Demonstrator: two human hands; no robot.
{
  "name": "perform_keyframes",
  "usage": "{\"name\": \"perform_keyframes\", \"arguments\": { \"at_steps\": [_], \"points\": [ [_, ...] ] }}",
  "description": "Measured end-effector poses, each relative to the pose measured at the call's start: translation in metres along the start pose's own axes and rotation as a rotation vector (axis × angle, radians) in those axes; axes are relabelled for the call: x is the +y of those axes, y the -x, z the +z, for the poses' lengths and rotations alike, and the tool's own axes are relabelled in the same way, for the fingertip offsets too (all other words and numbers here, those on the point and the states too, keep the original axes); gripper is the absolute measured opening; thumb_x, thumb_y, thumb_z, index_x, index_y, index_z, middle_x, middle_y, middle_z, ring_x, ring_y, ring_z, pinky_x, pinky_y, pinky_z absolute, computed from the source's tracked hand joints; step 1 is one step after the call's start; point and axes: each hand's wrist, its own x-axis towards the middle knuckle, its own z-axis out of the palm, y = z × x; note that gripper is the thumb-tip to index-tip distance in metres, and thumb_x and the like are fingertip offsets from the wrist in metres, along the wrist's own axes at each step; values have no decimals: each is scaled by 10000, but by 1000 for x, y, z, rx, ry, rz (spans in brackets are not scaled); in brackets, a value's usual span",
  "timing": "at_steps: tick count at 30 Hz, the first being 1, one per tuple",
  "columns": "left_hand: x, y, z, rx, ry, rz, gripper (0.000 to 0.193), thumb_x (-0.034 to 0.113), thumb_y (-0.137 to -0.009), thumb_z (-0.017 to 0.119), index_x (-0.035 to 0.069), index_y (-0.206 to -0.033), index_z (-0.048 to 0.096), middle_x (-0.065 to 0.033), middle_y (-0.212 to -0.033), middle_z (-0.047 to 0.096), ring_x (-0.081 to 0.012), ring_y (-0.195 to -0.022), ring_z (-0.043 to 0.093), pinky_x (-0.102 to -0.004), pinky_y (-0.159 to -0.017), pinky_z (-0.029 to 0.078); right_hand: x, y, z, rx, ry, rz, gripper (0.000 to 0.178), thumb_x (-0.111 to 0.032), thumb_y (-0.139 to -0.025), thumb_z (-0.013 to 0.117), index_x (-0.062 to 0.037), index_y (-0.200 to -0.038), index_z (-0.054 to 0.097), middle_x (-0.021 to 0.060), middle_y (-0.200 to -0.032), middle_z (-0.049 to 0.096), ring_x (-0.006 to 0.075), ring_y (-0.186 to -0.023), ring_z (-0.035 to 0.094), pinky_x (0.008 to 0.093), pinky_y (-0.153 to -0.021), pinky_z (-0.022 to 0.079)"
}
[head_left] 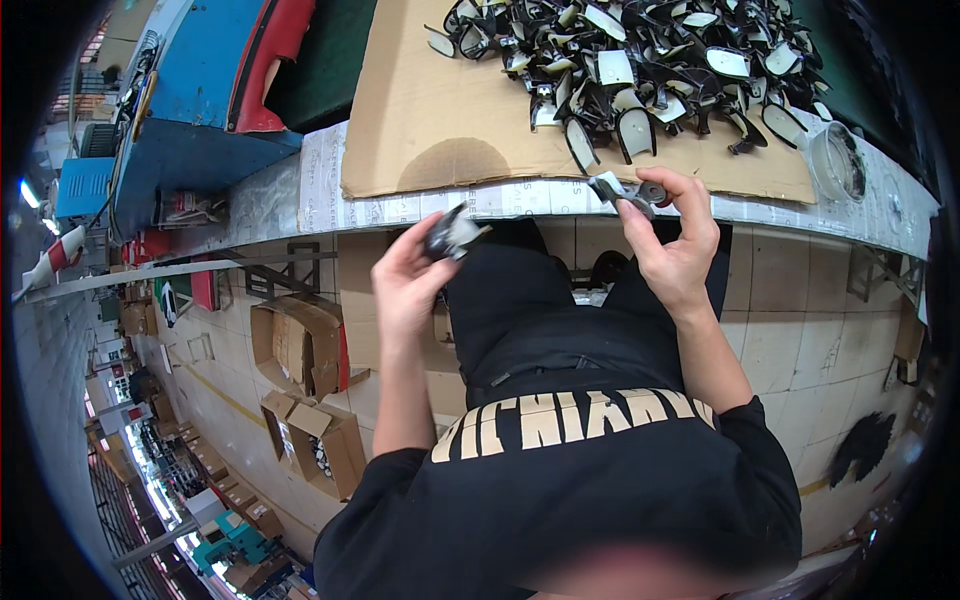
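Note:
My left hand (410, 275) is in front of the table edge, closed round a black curved piece (455, 236) with a pale face, much like a shoe heel part. My right hand (672, 235) is raised at the table's front edge. Its thumb and forefinger pinch a small dark piece (632, 196) with a pale patch; its exact kind I cannot make out. The two hands are apart. Beyond them, a heap of similar black curved pieces with cream faces (640, 70) lies on a sheet of brown cardboard (400, 120).
A roll of clear tape (838, 160) sits at the table's right end. A blue and red machine (210, 110) stands at the left. Open cardboard boxes (295, 345) are on the tiled floor to the left. A metal bar (190, 262) runs below the table edge.

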Motion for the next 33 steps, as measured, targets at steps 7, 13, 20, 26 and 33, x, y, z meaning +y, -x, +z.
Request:
{"name": "perform_keyframes", "arguments": {
  "at_steps": [7, 13, 20, 26, 33],
  "points": [
    [9, -1, -70, 18, -869, 170, 475, 70, -797, 725, 76, -1270, 678, -169, -1206, 675, -217, -1060, 653, -334, -978, 485, 10, -4, 6, -15, -68, 67, 336, -60, -745, 789, -60, -1063, 681, 52, -875, 624, 186, -782, 529, 312, -723, 459],
    [-1, -89, 28, -89, -379, 346, 430, 126, -827, 744, 40, -1244, 682, -142, -1168, 698, -203, -1063, 645, -326, -947, 500, 5, 2, 1, -23, -62, 62, 339, -62, -742, 788, -58, -1062, 679, 53, -873, 616, 189, -779, 535, 314, -725, 464],
    [-18, -179, 113, -163, -492, 472, 287, 116, -834, 759, 49, -1113, 737, -75, -975, 710, -136, -839, 672, -271, -747, 544, 1, 15, -15, -19, -40, 150, 333, -64, -746, 786, -62, -1061, 677, 55, -887, 617, 191, -776, 536, 309, -726, 462],
    [-24, -163, 83, 73, -581, 690, 253, 86, -728, 841, -8, -934, 728, -67, -861, 682, -138, -766, 656, -285, -700, 535, 10, 17, -14, -41, -107, 227, 337, -64, -753, 790, -58, -1069, 675, 57, -903, 627, 179, -789, 544, 303, -734, 466],
    [-32, -130, 45, 196, -743, 567, 303, 184, -741, 846, 0, -933, 699, -131, -1003, 714, -257, -822, 681, -348, -768, 547, 5, 14, 8, -104, -191, 241, 340, -56, -757, 788, -53, -1078, 675, 60, -915, 638, 173, -806, 563, 290, -755, 477]
  ]
}}
